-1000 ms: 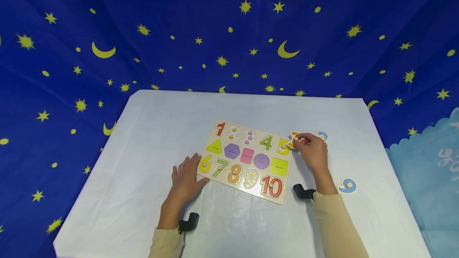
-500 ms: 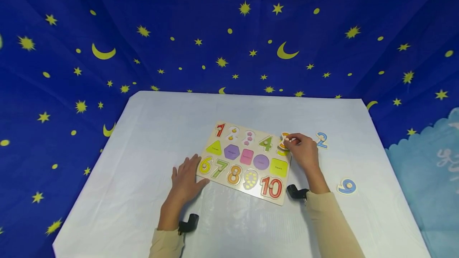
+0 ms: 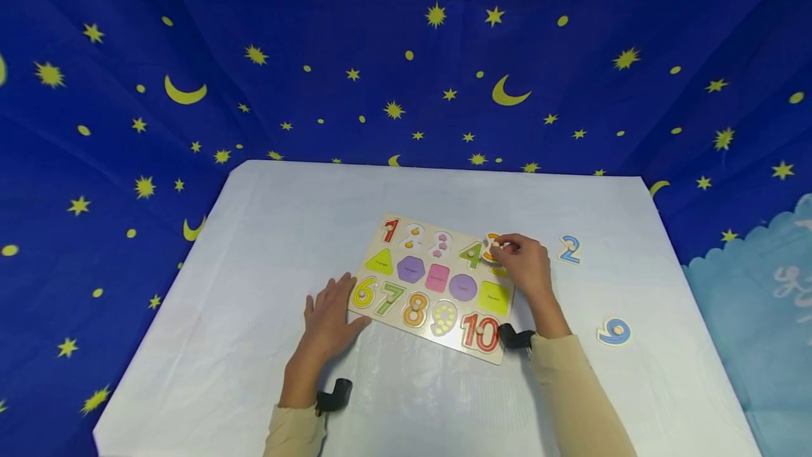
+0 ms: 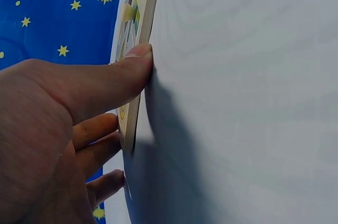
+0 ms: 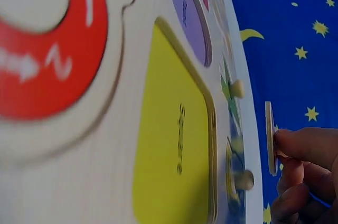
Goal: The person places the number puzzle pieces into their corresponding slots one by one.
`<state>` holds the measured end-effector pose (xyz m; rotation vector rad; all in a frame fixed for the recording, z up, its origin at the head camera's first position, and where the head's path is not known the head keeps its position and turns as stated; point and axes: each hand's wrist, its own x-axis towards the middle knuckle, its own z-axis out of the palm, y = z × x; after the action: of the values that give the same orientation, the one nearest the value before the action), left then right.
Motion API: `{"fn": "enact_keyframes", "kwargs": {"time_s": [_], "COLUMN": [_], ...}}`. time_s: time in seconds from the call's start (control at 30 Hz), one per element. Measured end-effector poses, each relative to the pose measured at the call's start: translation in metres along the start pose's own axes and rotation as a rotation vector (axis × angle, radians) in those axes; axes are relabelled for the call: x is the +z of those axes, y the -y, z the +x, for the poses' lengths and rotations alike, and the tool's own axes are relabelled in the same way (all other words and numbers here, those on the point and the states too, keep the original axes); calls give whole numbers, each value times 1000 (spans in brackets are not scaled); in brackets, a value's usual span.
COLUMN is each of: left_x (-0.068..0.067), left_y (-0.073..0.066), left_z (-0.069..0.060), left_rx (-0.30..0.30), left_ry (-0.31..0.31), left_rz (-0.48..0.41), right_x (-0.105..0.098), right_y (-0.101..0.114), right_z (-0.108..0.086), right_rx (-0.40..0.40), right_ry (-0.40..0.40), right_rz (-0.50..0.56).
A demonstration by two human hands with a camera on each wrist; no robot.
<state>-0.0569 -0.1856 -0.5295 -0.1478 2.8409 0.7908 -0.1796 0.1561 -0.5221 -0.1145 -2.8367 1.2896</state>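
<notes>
My right hand (image 3: 528, 265) pinches an orange number 3 puzzle piece (image 3: 490, 242) at its knob, above the puzzle board (image 3: 454, 263) between the 4 and the partly covered yellow 5 (image 3: 500, 271). In the right wrist view that piece (image 5: 270, 139) shows edge-on, raised off the board, between thumb and fingers. My left hand (image 3: 330, 319) rests at the board's near left corner. Its thumb (image 4: 119, 78) touches the near edge and its fingers lie along the left side. The 2 recess (image 3: 414, 236), 3 recess (image 3: 440, 245) and 9 recess (image 3: 443, 317) hold no pieces.
A blue 2 piece (image 3: 569, 250) and a blue 9 piece (image 3: 614, 331) lie on the white table (image 3: 279, 217) right of the board. Blue cloth (image 3: 330, 34) with moons and stars hangs behind. Each wrist carries a black camera mount (image 3: 334, 395).
My right hand has carried the orange 3 leftward from the board's right edge, across the 5 to beside the 4. The blue 2 is uncovered. My left hand has stayed put.
</notes>
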Motion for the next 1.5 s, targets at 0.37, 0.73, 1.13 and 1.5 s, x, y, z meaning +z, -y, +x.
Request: {"fn": "enact_keyframes", "kwargs": {"time_s": [0.37,0.73,1.13,1.5], "left_x": [1,1,1,1], "left_y": [2,3,3,3], "left_z": [0,0,-1,0], "left_rx": [-4,6,6,-7], "left_ry": [1,-5,-8,14], "left_rz": [1,-12,-10,-8], "right_x": [13,27,45,58], "right_y": [11,27,40,53], "right_z": [5,8,12,14], "right_rx": [-23,-87,-104,-110], "right_ry": [30,77,120,147], "right_rz": [-6,-46,-112,-199]}}
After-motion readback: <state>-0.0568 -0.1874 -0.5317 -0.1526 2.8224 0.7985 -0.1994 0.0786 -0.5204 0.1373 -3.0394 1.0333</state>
